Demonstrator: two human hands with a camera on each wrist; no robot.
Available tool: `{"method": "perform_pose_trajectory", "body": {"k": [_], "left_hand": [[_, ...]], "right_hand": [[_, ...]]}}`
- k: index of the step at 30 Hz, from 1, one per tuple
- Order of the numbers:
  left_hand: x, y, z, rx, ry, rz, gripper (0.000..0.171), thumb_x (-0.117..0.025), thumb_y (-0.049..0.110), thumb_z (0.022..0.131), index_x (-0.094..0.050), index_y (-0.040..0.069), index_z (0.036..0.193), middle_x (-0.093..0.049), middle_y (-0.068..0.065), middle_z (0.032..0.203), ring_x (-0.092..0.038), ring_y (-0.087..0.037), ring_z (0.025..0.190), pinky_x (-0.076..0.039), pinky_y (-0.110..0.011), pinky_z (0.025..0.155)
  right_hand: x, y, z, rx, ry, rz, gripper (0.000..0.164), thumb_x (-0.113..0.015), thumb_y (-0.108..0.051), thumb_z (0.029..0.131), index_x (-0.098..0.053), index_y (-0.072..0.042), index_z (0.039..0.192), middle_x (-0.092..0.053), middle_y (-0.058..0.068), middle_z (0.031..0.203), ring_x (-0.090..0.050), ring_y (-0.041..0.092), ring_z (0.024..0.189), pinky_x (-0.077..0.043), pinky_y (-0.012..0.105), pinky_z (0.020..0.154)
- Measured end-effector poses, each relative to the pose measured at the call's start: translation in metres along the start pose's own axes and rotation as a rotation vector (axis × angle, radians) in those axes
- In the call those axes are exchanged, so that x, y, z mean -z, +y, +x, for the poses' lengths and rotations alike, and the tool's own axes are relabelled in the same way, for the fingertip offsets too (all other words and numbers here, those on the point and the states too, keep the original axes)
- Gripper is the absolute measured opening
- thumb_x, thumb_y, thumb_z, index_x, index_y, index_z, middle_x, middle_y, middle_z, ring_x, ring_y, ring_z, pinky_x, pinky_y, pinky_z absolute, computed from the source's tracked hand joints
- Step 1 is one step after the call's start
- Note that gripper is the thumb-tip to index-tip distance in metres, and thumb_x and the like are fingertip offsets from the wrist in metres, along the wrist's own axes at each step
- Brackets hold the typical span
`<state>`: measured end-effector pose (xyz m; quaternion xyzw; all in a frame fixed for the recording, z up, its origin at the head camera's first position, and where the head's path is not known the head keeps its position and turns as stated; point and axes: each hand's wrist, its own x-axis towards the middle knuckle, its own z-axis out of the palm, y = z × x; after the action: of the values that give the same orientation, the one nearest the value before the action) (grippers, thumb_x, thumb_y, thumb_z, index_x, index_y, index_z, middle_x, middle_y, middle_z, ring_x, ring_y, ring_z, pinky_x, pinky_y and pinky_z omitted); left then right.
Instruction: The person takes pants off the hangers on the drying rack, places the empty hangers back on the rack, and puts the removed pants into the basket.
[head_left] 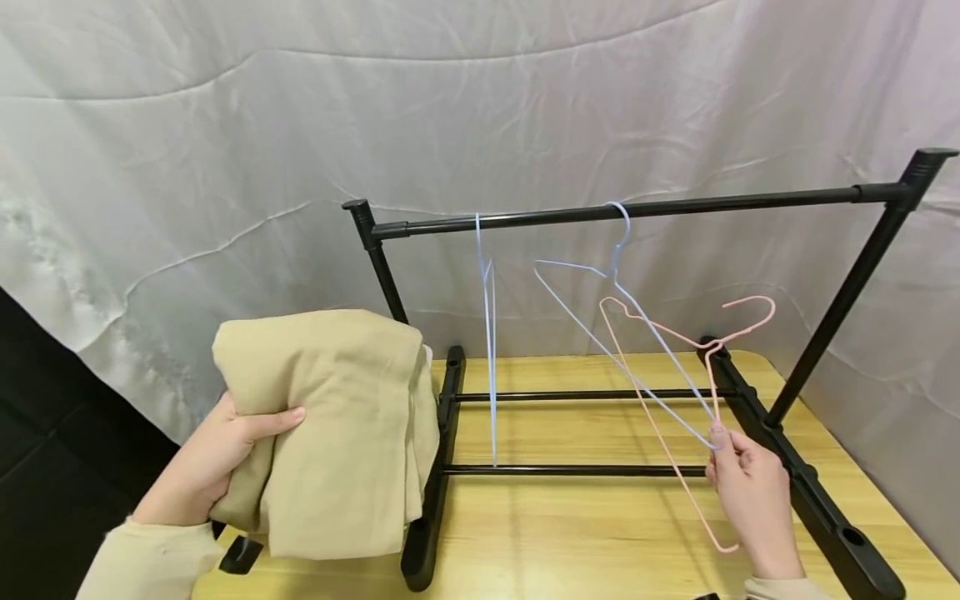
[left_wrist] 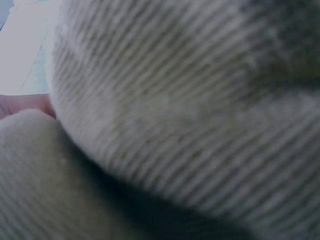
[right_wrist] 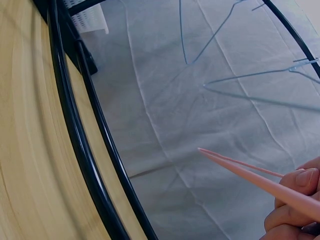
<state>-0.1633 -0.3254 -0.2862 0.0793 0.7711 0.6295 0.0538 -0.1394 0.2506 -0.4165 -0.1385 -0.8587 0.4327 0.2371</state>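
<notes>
A folded khaki garment is gripped by my left hand, its thumb lying across the front and the other fingers hidden behind. Ribbed cloth fills most of the left wrist view, up close and blurred. On the right, my right hand pinches a pink hanger by its wire, hook upward and off the rail. A blue hanger hangs from the black rack's top rail; its lower corner overlaps my fingertips in the head view, but the right wrist view shows it apart.
Another blue hanger hangs edge-on farther left along the rail. The rack's black feet and two lower bars stand on a wooden table. Pale curtain hangs behind. Part of a white basket shows in the right wrist view.
</notes>
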Motion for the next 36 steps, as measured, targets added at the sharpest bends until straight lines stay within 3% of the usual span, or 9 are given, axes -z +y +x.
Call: {"method": "perform_pose_trajectory", "body": {"k": [5, 9, 13, 17, 19, 21, 30, 34, 36], "left_hand": [[0.016, 0.001, -0.003, -0.010, 0.022, -0.018, 0.023, -0.066, 0.004, 0.105, -0.063, 0.020, 0.121, -0.074, 0.004, 0.109, -0.077, -0.020, 0.093, -0.065, -0.035, 0.081], [0.029, 0.004, 0.000, -0.022, 0.059, 0.022, 0.023, -0.067, 0.004, 0.104, -0.063, 0.021, 0.120, -0.075, 0.007, 0.107, -0.076, -0.017, 0.092, -0.064, -0.031, 0.080], [0.038, 0.008, 0.012, -0.040, 0.111, 0.132, 0.021, -0.070, 0.007, 0.103, -0.063, 0.021, 0.117, -0.074, 0.011, 0.101, -0.074, -0.012, 0.088, -0.062, -0.028, 0.078], [0.038, 0.012, 0.028, -0.020, 0.119, 0.252, 0.022, -0.073, 0.017, 0.103, -0.060, 0.019, 0.119, -0.071, 0.012, 0.102, -0.072, -0.010, 0.089, -0.061, -0.028, 0.080], [0.036, 0.014, 0.038, -0.022, 0.107, 0.266, 0.026, -0.074, 0.018, 0.102, -0.058, 0.017, 0.121, -0.070, 0.012, 0.103, -0.071, -0.009, 0.090, -0.060, -0.028, 0.081], [0.036, 0.017, 0.047, -0.023, 0.092, 0.239, 0.027, -0.075, 0.016, 0.101, -0.057, 0.016, 0.122, -0.069, 0.014, 0.104, -0.070, -0.008, 0.091, -0.060, -0.027, 0.082], [0.048, 0.012, 0.082, -0.014, -0.041, -0.093, 0.014, -0.067, 0.004, 0.105, -0.063, 0.012, 0.116, -0.074, 0.003, 0.102, -0.076, -0.016, 0.088, -0.064, -0.032, 0.079], [0.045, 0.003, 0.102, -0.010, -0.116, -0.130, 0.015, -0.064, 0.003, 0.106, -0.061, 0.009, 0.118, -0.075, -0.001, 0.104, -0.077, -0.019, 0.088, -0.065, -0.035, 0.079], [0.046, -0.007, 0.113, 0.008, -0.126, -0.083, 0.015, -0.065, 0.004, 0.105, -0.059, 0.007, 0.118, -0.074, 0.000, 0.103, -0.076, -0.018, 0.088, -0.065, -0.034, 0.080]], "right_hand": [[0.002, 0.001, -0.002, -0.025, 0.019, -0.016, 0.047, -0.053, -0.040, 0.113, -0.069, -0.005, 0.085, -0.058, -0.007, 0.056, -0.044, 0.014, 0.048, -0.035, 0.034, 0.053], [0.002, 0.004, -0.001, -0.024, 0.018, -0.010, 0.050, -0.053, -0.043, 0.113, -0.067, -0.006, 0.082, -0.057, -0.006, 0.056, -0.043, 0.014, 0.048, -0.034, 0.034, 0.054], [0.002, 0.005, 0.002, 0.008, 0.010, -0.015, 0.052, -0.050, -0.045, 0.114, -0.066, -0.007, 0.083, -0.055, -0.004, 0.055, -0.041, 0.014, 0.048, -0.032, 0.034, 0.054], [0.000, 0.005, 0.004, 0.012, -0.003, -0.004, 0.046, -0.048, -0.040, 0.115, -0.068, -0.006, 0.090, -0.057, -0.004, 0.055, -0.042, 0.014, 0.046, -0.033, 0.033, 0.052], [-0.001, 0.005, 0.004, 0.005, -0.004, 0.001, 0.048, -0.048, -0.041, 0.115, -0.068, -0.006, 0.089, -0.057, -0.004, 0.056, -0.042, 0.014, 0.046, -0.033, 0.033, 0.051], [-0.002, 0.005, 0.003, 0.008, -0.002, 0.003, 0.050, -0.048, -0.043, 0.115, -0.067, -0.006, 0.087, -0.057, -0.004, 0.055, -0.043, 0.013, 0.047, -0.034, 0.033, 0.051], [-0.002, 0.012, 0.006, -0.011, 0.001, 0.010, 0.051, -0.052, -0.041, 0.114, -0.064, -0.006, 0.078, -0.050, -0.006, 0.052, -0.039, 0.013, 0.045, -0.032, 0.033, 0.051], [0.000, 0.018, 0.005, -0.050, -0.011, -0.008, 0.056, -0.049, -0.046, 0.114, -0.062, -0.006, 0.077, -0.049, -0.003, 0.052, -0.038, 0.015, 0.046, -0.031, 0.035, 0.053], [0.001, 0.020, 0.005, -0.065, -0.009, -0.016, 0.055, -0.049, -0.046, 0.114, -0.063, -0.007, 0.077, -0.050, -0.003, 0.052, -0.038, 0.016, 0.047, -0.032, 0.035, 0.052]]}}
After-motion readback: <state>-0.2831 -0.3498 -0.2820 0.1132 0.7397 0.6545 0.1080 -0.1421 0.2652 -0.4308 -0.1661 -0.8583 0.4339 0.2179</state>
